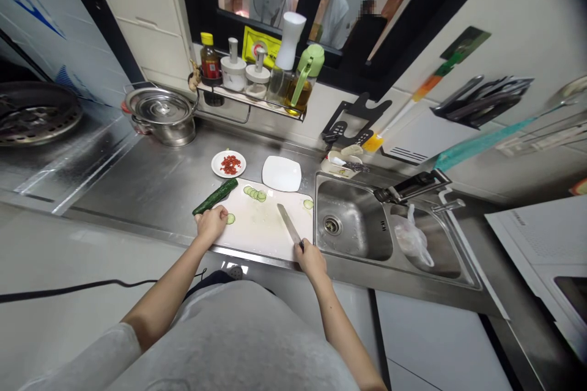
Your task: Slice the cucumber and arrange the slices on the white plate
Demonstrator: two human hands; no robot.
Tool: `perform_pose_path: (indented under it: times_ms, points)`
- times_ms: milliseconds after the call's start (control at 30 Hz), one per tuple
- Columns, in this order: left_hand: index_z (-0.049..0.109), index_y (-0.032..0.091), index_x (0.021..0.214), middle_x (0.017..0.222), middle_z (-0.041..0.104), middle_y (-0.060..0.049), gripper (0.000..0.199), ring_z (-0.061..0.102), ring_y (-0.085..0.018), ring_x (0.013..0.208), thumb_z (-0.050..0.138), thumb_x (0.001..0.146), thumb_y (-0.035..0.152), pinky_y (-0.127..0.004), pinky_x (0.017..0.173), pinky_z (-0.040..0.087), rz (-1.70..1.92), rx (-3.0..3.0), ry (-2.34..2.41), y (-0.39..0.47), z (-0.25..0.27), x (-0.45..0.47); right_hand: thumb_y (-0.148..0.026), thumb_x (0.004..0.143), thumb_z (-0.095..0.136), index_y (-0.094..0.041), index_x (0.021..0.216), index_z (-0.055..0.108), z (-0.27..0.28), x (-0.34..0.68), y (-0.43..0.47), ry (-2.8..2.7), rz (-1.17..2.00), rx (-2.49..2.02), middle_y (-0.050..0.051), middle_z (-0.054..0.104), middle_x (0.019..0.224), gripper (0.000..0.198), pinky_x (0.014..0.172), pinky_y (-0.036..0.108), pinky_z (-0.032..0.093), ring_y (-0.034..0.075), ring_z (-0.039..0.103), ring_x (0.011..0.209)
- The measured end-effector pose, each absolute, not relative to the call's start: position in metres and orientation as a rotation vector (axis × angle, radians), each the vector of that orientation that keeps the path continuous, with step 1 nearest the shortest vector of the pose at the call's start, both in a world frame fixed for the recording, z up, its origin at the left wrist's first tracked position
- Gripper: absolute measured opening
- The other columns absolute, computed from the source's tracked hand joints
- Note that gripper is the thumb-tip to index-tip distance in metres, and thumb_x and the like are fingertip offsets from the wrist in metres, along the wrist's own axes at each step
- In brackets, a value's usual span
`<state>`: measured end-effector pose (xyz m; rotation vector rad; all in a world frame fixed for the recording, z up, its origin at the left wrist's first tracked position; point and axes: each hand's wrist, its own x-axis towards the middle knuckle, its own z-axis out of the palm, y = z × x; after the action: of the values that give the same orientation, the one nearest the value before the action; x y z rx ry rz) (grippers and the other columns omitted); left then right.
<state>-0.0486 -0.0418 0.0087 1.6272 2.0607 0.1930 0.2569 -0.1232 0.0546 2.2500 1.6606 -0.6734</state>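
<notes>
While my right hand (312,258) is wrapped around the handle of a knife (288,222), its blade slants away from me and to the left over the white cutting board (270,241). My left hand (211,224) is at the board's left edge, fingers bent and drawn in; I cannot tell whether they pinch anything. Just beside those fingertips, one loose slice (231,219) lies on the board. The cucumber (216,197), dark green, lies slantwise across the board's upper left corner, its nearer end right by my left hand.

Toward the far side of the board I have a short overlapping row of slices (254,193), and a single end piece (308,203) sits near the far right corner. Behind the board, a round plate (215,166) holds chopped red bits (230,164), and to its right is a white square dish (281,173).

Close to the board on my right is the sink (362,195), with a knotted plastic bag (414,239) in its smaller basin. Farther off to my left, a lidded steel pot (174,132) stands on the counter (132,177), near a shelf (257,99) of bottles and jars.
</notes>
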Motion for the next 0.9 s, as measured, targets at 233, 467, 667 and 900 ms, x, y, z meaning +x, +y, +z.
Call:
perform_pose_path:
  times_ms: [233, 467, 667, 900]
  points:
    - [0.067, 0.024, 0.090, 0.105, 0.071, -0.008, 0.021, 0.056, -0.029, 0.103, 0.048, 0.083, 0.024, -0.041, 0.086, 0.031, 0.141, 1.757, 2.062, -0.045, 0.008, -0.046, -0.041, 0.097, 0.034, -0.022, 0.112, 0.058, 0.057, 0.256, -0.122, 1.635, -0.684, 2.238, 0.012, 0.069, 0.106, 0.035, 0.074, 0.028, 0.042, 0.022, 0.065, 0.098]
    - [0.069, 0.026, 0.097, 0.104, 0.069, -0.008, 0.025, 0.055, -0.029, 0.105, 0.048, 0.084, 0.030, -0.042, 0.088, 0.032, 0.269, 1.777, 1.998, -0.033, 0.014, -0.014, -0.040, 0.096, 0.035, -0.022, 0.109, 0.059, 0.054, 0.258, -0.121, 1.651, -0.705, 2.270, 0.011, 0.069, 0.106, 0.033, 0.073, 0.030, 0.043, 0.023, 0.065, 0.099]
    - [0.065, 0.026, 0.112, 0.113, 0.065, -0.009, 0.031, 0.053, -0.029, 0.110, 0.048, 0.086, 0.033, -0.042, 0.090, 0.032, 0.338, 1.788, 1.937, 0.002, 0.016, 0.037, -0.039, 0.096, 0.035, -0.022, 0.110, 0.059, 0.052, 0.258, -0.122, 1.643, -0.712, 2.272, 0.011, 0.070, 0.105, 0.032, 0.075, 0.031, 0.043, 0.023, 0.065, 0.099]
    - [0.061, 0.025, 0.123, 0.121, 0.059, -0.015, 0.039, 0.048, -0.034, 0.116, 0.047, 0.087, 0.034, -0.046, 0.093, 0.030, 0.223, 1.866, 1.949, 0.040, 0.013, 0.059, -0.036, 0.096, 0.035, -0.022, 0.111, 0.059, 0.056, 0.256, -0.122, 1.628, -0.713, 2.276, 0.011, 0.070, 0.106, 0.031, 0.076, 0.030, 0.043, 0.023, 0.066, 0.099]
